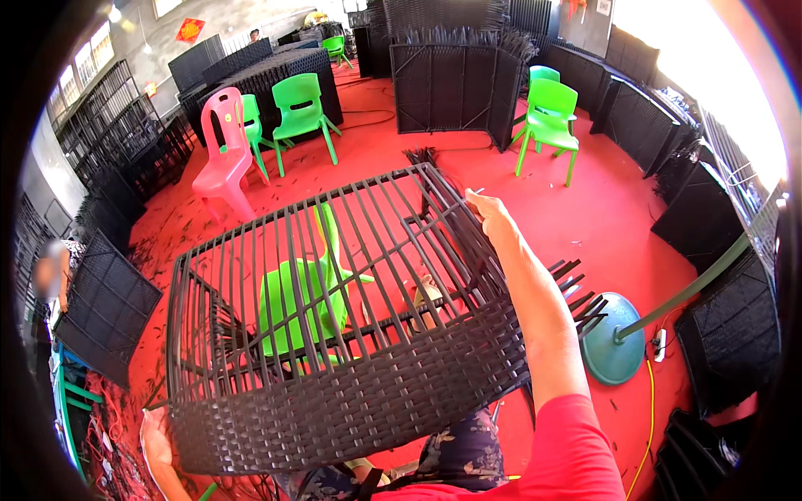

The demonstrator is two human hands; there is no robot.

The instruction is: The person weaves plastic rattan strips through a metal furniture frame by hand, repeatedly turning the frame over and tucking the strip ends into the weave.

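A partly woven dark brown wicker panel (351, 401) lies tilted across my front. Its near band is closely woven, while long parallel strips span the open far part. At the panel's near left corner, my left hand (156, 438) holds the edge, its fingers partly hidden. My right hand (491, 213) grips the far right side, with the arm stretched over the woven band. Loose strip ends (585, 305) stick out past the right edge. Through the gaps a green plastic chair (301, 305) shows beneath the panel.
Green chairs (551, 121) and a pink chair (225, 150) stand farther off on the red floor (618, 225). To the right is a round teal base (614, 338) with a pole, near a yellow cord (652, 417). A person (54, 271) works beside a dark panel (109, 305) at left.
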